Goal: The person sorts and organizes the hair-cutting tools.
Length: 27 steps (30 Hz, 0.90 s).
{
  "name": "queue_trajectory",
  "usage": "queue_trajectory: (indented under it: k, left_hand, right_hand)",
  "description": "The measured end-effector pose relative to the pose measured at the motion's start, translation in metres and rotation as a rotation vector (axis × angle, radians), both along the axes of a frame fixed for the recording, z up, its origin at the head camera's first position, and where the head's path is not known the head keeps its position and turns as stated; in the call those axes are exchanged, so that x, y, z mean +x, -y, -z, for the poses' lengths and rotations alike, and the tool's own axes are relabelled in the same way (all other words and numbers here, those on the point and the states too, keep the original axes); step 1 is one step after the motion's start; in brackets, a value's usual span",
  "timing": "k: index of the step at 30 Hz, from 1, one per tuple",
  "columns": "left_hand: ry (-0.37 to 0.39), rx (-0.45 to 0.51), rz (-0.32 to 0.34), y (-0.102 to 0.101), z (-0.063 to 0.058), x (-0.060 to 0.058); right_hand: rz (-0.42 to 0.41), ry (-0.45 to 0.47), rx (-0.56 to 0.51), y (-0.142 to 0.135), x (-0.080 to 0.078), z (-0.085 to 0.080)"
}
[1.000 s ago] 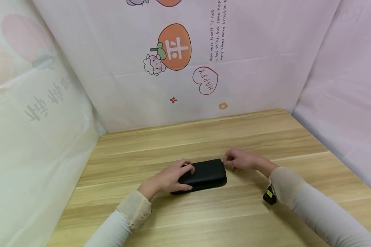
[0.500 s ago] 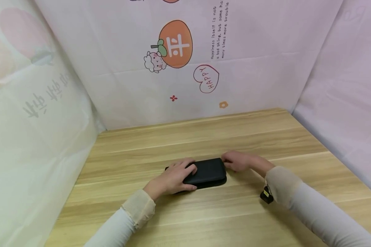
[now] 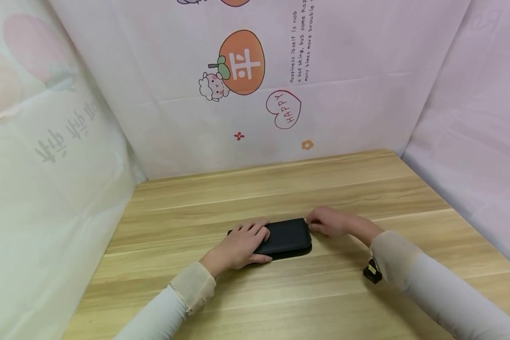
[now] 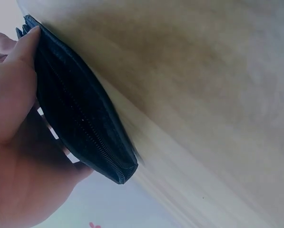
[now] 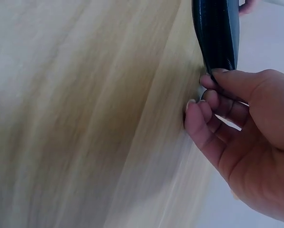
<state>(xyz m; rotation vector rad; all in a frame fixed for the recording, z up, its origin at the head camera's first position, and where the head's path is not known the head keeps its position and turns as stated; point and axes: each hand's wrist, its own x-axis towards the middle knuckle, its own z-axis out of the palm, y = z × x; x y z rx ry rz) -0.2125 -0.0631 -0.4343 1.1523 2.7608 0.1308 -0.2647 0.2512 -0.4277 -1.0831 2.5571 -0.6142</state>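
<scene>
A black zip wallet (image 3: 285, 236) lies flat on the wooden table, long side left to right. My left hand (image 3: 238, 245) lies over its left end and grips it, thumb along the near edge and fingers across the top. The zip's teeth run along the wallet's side (image 4: 80, 109) in the left wrist view, with the two faces slightly apart. At the wallet's far right corner my right hand (image 3: 328, 222) pinches with thumb and forefinger. In the right wrist view this right hand (image 5: 256, 128) pinches at the end of the zip, other fingers curled below.
The light wooden table (image 3: 187, 203) stretches around the wallet. White printed cloth (image 3: 344, 94) hangs behind it and along both sides. A small black device with a yellow label (image 3: 372, 272) hangs under the right wrist.
The left hand has slid right along the wallet and lies flatter on it. The wallet's near side, gaping a second ago, is pressed closer together. The right hand stays at the corner.
</scene>
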Motion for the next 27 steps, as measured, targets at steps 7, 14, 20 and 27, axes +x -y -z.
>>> queue_trajectory:
  k: [7, 14, 20, 27]
  left_hand:
    - [0.017, -0.015, -0.022, -0.001, 0.003, 0.001]
    - [-0.005, -0.02, -0.018, -0.003, 0.003, 0.002]
    - [-0.007, -0.023, -0.02, -0.003, 0.002, 0.0]
    - [-0.009, -0.015, -0.02, -0.001, 0.006, -0.003]
  right_hand:
    - [-0.01, -0.055, 0.014, -0.004, 0.008, 0.002]
    - [-0.047, -0.191, 0.047, 0.0, 0.018, 0.0]
    - [-0.082, -0.209, 0.069, 0.004, 0.031, -0.009]
    - [-0.049, -0.182, 0.101, 0.009, 0.044, -0.016]
